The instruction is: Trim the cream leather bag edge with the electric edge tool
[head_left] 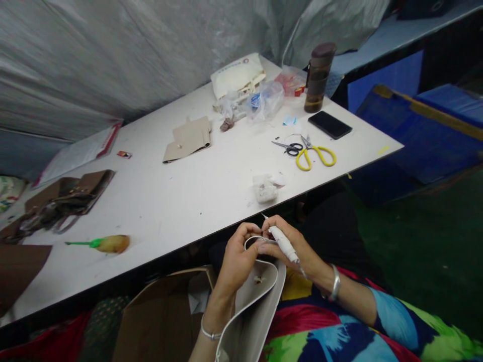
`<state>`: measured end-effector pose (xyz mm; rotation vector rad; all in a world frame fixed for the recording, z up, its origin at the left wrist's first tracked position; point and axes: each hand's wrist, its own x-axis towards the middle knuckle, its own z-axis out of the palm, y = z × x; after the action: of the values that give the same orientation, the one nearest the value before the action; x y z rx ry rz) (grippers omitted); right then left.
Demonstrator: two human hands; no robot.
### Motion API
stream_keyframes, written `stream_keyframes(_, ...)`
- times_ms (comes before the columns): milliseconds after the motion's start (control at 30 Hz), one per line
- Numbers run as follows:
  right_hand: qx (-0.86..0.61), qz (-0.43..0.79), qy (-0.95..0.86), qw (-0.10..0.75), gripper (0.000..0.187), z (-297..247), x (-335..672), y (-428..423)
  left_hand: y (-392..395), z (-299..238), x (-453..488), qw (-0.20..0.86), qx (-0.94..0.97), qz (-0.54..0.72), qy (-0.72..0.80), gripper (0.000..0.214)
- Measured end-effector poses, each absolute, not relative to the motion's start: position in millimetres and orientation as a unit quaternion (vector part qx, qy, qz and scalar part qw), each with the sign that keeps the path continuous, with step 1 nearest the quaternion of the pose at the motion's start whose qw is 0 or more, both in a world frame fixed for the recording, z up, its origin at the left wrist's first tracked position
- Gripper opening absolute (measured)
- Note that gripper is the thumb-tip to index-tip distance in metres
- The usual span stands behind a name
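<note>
Just below the table's front edge, my left hand (238,259) pinches the thin looped edge of a pale leather bag piece (260,281), which hangs open over my lap. My right hand (298,246) meets it at the loop, fingers closed. Within the right hand lies a slim pointed tool (283,244), its handle wrapped in white and its thin tip aimed up and away toward the table. The fingertips of both hands almost touch and hide the exact spot they grip. A small reddish-brown fleck shows on the inner side of the bag piece.
On the white table (211,196) are yellow-handled scissors (315,153), small black scissors (290,147), a phone (330,124), a brown bottle (320,78), a white lump (264,188), a beige folded piece (188,138), a glue bottle (111,244) and brown leather pieces (71,193). A cardboard box (162,311) stands below.
</note>
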<state>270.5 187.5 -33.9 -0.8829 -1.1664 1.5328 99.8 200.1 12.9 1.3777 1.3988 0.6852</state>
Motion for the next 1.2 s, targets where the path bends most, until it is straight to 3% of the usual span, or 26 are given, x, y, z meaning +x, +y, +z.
stream_keyframes(233,-0.384,0.579,-0.532,0.484,0.029,-40.3,271.5,191.4,208.0,0.2,91.3,0.650,0.491,0.312,0.489,0.026)
stream_keyframes(433,-0.428,0.516,-0.566,0.480,0.025,-45.1,268.2,185.0,208.2,-9.3,86.2,0.652,0.464,0.353,0.484,0.024)
stream_keyframes(667,-0.403,0.541,-0.544,0.498,0.014,-36.0,268.2,175.9,196.1,-10.7,66.7,0.647,0.451,0.389,0.476,0.049)
stream_keyframes(733,-0.383,0.530,-0.543,0.528,0.011,-29.9,265.3,174.2,196.2,-17.9,56.8,0.622,0.467,0.363,0.513,0.047)
stream_keyframes(800,-0.361,0.483,-0.554,0.574,0.013,-24.4,262.4,176.2,199.5,-26.5,51.2,0.610,0.468,0.323,0.552,0.044)
stream_keyframes(933,-0.311,0.338,-0.606,0.650,0.013,-12.5,265.1,181.6,197.9,-28.5,62.5,0.685,0.403,0.322,0.515,0.053)
stream_keyframes(1100,-0.298,0.222,-0.621,0.690,0.014,-0.7,279.2,177.9,185.2,-17.6,89.2,0.720,0.314,0.395,0.476,0.076)
stream_keyframes(1200,-0.326,0.209,-0.624,0.679,0.011,5.0,287.3,172.5,185.6,-23.6,96.7,0.728,0.285,0.428,0.454,0.079)
